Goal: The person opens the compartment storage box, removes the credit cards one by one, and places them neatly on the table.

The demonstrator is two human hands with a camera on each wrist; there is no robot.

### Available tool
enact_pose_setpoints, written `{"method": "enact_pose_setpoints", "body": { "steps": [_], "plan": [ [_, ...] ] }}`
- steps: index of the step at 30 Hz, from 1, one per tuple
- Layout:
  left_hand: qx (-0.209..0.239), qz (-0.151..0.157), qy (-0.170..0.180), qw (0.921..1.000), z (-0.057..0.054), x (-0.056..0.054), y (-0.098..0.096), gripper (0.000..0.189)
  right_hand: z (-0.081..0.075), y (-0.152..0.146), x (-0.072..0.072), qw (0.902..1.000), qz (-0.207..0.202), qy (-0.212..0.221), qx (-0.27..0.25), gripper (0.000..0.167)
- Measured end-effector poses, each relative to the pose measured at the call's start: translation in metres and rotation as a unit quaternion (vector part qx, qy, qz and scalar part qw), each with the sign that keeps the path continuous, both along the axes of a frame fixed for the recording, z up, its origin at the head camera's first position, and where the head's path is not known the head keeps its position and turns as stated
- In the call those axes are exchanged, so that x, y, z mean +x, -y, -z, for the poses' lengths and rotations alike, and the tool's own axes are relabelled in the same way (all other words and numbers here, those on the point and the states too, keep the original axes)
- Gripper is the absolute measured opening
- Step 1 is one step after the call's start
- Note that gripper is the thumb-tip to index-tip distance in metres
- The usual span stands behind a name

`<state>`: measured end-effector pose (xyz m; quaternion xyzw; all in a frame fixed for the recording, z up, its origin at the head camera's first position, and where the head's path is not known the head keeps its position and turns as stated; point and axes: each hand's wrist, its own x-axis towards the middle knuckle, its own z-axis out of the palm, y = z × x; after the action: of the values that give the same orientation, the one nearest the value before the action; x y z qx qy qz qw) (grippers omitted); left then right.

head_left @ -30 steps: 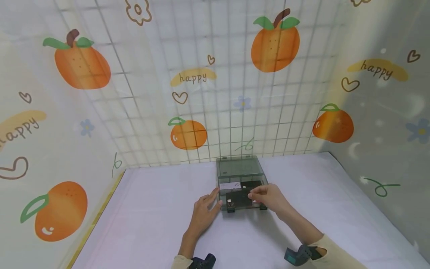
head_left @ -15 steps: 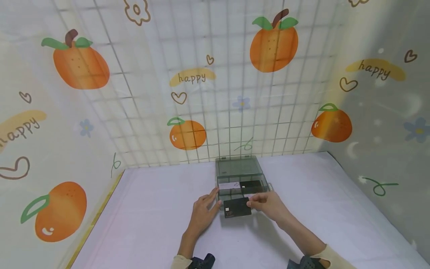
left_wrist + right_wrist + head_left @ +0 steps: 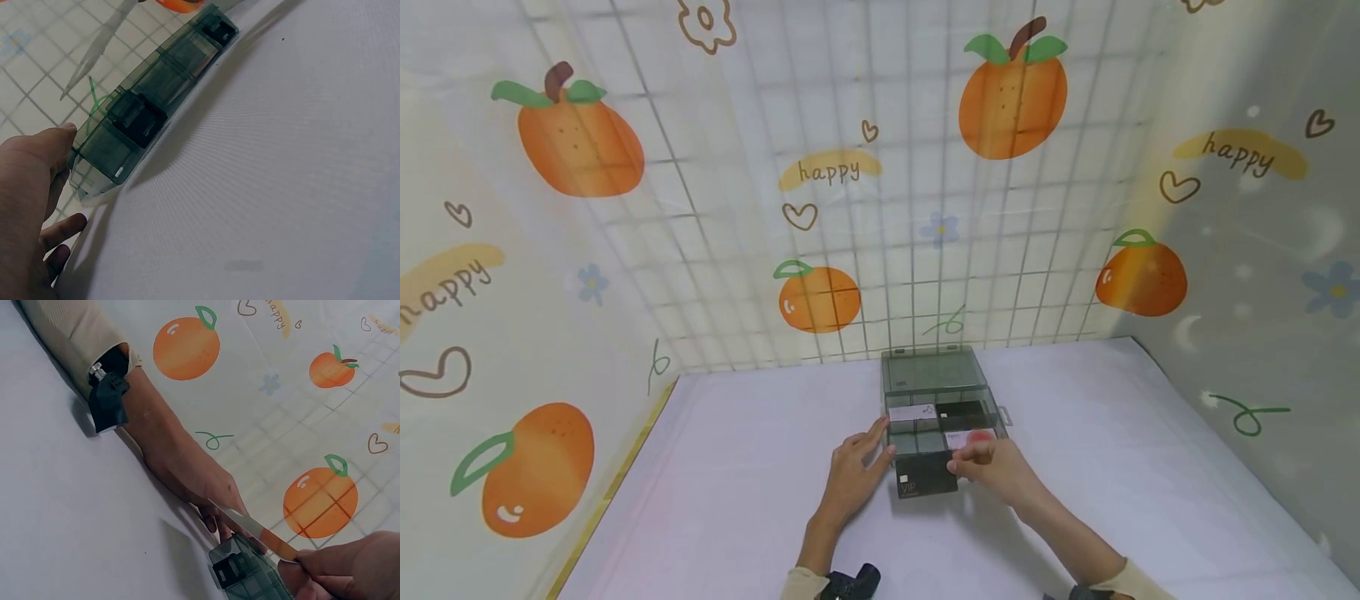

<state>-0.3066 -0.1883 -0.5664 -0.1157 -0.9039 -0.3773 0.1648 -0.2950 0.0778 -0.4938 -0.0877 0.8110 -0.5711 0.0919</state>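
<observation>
In the head view my right hand (image 3: pixel 996 473) pinches a black card (image 3: pixel 927 478) marked "VIP" by its right edge, between thumb and fingers. The card is raised in front of a green see-through divided box (image 3: pixel 917 443) whose lid (image 3: pixel 934 369) is laid back. My left hand (image 3: pixel 853 471) rests against the box's left side; in the left wrist view the thumb of this hand (image 3: pixel 25 187) touches a box corner. The right wrist view shows the card (image 3: pixel 278 542) nearly edge-on. Inside the box lie a whitish card (image 3: pixel 912 413), another black card (image 3: pixel 962 413) and a pink-and-white card (image 3: pixel 972 438).
The box stands on a white-covered table (image 3: pixel 745 475), close to the back curtain (image 3: pixel 722 250) printed with oranges. Behind the curtain a wire grid shows through. Two dark latches (image 3: pixel 139 119) jut from the box's front. A camera (image 3: pixel 853 582) sits on the left wrist.
My right hand has drawn the black VIP card toward me, from over the box to in front of it, uncovering the front compartments and the pink-and-white card. The left hand stays in place.
</observation>
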Motion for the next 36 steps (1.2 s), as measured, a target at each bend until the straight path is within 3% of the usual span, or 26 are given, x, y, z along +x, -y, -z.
{"method": "enact_pose_setpoints", "body": {
  "steps": [18,24,36],
  "plan": [
    [0.007,0.003,0.007,0.9999,-0.001,-0.002,0.001,0.054,0.017,0.013,0.006,0.9997,-0.012,-0.018,0.011,0.012],
    [0.005,0.002,0.006,1.0000,0.001,-0.002,0.001,0.055,0.023,0.016,0.007,0.9989,-0.004,-0.017,0.043,0.010],
    [0.010,0.000,0.005,0.9999,0.003,-0.002,0.001,0.056,0.036,0.012,0.000,0.9938,-0.034,-0.057,0.090,0.010]
  ]
}}
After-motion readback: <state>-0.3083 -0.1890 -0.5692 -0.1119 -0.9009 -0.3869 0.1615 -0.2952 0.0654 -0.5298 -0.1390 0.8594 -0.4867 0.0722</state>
